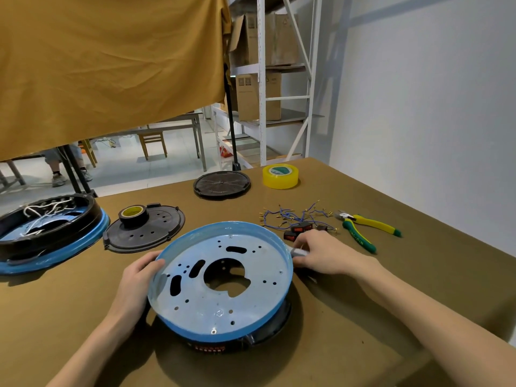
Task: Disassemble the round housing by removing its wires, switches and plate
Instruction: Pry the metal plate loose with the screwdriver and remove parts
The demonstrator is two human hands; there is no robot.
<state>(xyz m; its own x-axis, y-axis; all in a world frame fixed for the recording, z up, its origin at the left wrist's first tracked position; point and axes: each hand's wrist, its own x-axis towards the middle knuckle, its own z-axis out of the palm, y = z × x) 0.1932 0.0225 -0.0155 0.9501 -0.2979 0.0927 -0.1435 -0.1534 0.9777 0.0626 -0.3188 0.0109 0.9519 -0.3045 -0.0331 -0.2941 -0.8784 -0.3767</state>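
Note:
A round blue plate (pixel 245 308) with several holes and a large centre cutout rests tilted on the black round housing (pixel 268 335) in front of me. My left hand (pixel 139 277) grips the plate's left rim. My right hand (pixel 321 254) holds its right rim, fingers curled over the edge on a clear film tab. A heap of loose blue wires (pixel 296 216) with brass terminals lies behind the right hand, next to red-and-black rocker switches (pixel 297 231).
Yellow-green pliers (pixel 363 229) lie at the right. A yellow tape roll (pixel 280 176) and a black round cover (pixel 222 184) sit at the back. A black lid (pixel 156 227) carries a tape roll (pixel 132 215). A second housing (pixel 47 233) with white wires stands left.

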